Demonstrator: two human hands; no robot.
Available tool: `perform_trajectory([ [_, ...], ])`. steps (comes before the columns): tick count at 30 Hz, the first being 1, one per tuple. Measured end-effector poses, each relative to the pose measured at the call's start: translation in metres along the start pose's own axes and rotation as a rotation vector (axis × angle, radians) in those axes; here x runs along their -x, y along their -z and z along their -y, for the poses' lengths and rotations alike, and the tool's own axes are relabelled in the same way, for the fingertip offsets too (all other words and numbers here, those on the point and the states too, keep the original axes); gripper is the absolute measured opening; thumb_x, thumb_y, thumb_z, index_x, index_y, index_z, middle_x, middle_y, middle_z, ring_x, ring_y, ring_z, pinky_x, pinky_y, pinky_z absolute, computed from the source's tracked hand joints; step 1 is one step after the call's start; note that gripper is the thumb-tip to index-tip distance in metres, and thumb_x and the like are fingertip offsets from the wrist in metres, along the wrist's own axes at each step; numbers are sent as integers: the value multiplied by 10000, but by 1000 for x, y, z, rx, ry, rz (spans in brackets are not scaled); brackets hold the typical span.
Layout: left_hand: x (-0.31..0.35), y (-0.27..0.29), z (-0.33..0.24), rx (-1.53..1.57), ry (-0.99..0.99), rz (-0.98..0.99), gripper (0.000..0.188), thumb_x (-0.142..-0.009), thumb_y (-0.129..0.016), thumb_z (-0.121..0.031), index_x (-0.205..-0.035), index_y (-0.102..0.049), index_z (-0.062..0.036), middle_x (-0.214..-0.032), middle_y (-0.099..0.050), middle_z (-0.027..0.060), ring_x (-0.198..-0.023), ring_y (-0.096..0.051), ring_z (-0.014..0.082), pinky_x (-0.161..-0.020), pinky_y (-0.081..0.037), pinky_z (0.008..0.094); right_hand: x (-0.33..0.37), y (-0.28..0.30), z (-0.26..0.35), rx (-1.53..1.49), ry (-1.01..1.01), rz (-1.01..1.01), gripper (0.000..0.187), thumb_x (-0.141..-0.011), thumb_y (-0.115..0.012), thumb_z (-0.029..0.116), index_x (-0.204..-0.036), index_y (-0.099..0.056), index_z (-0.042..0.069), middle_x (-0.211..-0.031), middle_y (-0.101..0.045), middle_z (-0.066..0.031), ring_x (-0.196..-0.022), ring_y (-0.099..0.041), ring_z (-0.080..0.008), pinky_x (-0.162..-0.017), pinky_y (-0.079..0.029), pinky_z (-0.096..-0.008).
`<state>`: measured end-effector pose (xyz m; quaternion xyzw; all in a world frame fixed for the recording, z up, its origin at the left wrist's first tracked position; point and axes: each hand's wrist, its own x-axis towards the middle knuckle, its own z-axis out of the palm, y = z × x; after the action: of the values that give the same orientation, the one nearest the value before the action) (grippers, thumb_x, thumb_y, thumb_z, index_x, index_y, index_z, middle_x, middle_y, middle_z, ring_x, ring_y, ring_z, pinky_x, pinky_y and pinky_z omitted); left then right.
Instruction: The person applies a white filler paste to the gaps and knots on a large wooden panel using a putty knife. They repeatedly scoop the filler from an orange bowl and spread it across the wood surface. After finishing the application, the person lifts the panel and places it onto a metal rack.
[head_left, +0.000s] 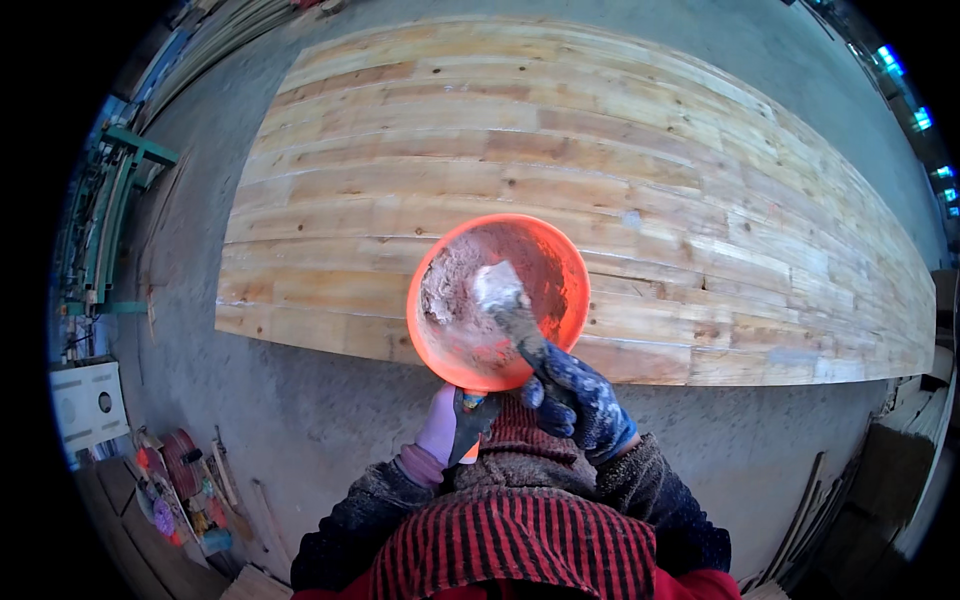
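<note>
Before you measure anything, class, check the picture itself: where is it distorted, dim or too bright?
Head view: the wooden panel bows along its long edges, and the corners go black; head view: small lights at upper right glare with a blue tint; head view: the orange bowl near the middle looks clear, the green metal frame at left dimmer.

The bowl (pixel 578 290) is smooth, slightly glossy plastic; its paste (pixel 450 265) looks rough and matt. Before me, the boards (pixel 400 150) are knotted wood.
</note>
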<state>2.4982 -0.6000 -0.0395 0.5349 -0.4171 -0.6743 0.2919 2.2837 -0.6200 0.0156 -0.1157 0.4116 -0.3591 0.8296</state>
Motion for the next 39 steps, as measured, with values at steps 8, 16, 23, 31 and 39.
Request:
perform_trajectory([
  [8,4,7,13,372,303,10,169,-876,-657,-125,-990,-575,-30,-753,-588,46,-601,-602,164,-489,-501,288,57,64,32,198,318,-294,466,-982,-502,251,-1400,-470,48,-868,-672,-73,-508,-451,-63,-472,-356,-192],
  [16,13,26,20,364,333,-191,180,-874,-641,-156,-985,-547,-50,-700,-540,45,-514,-553,163,-462,-480,296,114,187,67,459,427,-976,391,-975,-569,269,-1344,-566,140,-887,-701,-76,-572,-514,-55,-516,-409,-212],
  [23,12,24,13,350,357,-205,218,-875,-639,-179,-1030,-554,-52,-693,-532,43,-508,-541,159,-450,-468,290,73,255,53,1242,619,-1109,392,-930,-611,242,-1311,-595,154,-899,-704,-122,-665,-635,-197,-624,-495,-327],
  [31,11,23,12,329,351,-226,208,-880,-616,-171,-1038,-560,-46,-709,-521,32,-522,-530,141,-453,-465,282,52,227,63,1835,-4,-1183,343,-902,-554,280,-1230,-637,226,-911,-683,-161,-814,-662,-359,-735,-524,-470],
  [39,10,24,7,309,362,-191,232,-880,-610,-162,-1072,-544,-50,-711,-514,29,-534,-528,139,-455,-463,280,51,224,120,1989,-8,-1116,270,-916,-501,305,-944,-709,135,-834,-705,-150,-761,-685,-344,-679,-540,-485],
])
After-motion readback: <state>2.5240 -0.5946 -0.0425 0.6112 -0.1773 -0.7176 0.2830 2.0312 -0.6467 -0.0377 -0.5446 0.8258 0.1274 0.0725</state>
